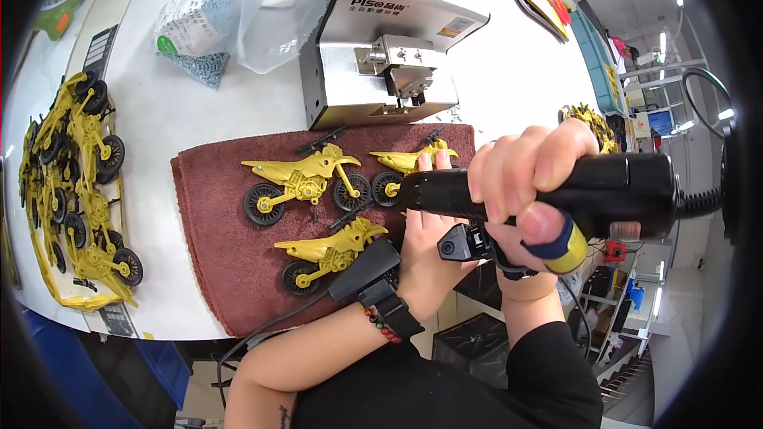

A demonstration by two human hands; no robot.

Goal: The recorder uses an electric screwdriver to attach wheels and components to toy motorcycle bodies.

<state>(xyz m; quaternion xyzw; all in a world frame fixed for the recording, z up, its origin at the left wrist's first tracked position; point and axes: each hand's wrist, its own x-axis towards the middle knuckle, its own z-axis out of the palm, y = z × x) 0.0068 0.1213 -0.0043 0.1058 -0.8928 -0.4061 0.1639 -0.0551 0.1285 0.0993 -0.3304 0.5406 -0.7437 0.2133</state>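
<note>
My right hand [524, 175] is wrapped round a black electric screwdriver [620, 191] held sideways, its dark tip end pointing left. Under it, my left hand [429, 246] reaches up to a yellow toy motorcycle [405, 160] at the upper right of a brown towel. Two of its fingertips rest on the toy's body and steady it; the screwdriver covers the middle of those fingers and part of the toy. Where the screwdriver's bit meets the toy, I cannot make out. A second toy motorcycle [306, 176] lies left of it, and a third toy motorcycle [330, 254] lies nearer me.
Behind the towel [230, 270] stands a silver screw-feeding machine [389, 24]. A clear plastic bag of small screws [203, 63] lies left of it. Several yellow motorcycles fill a tray [79, 302] at the far left. A coiled cord [699, 203] trails from the screwdriver.
</note>
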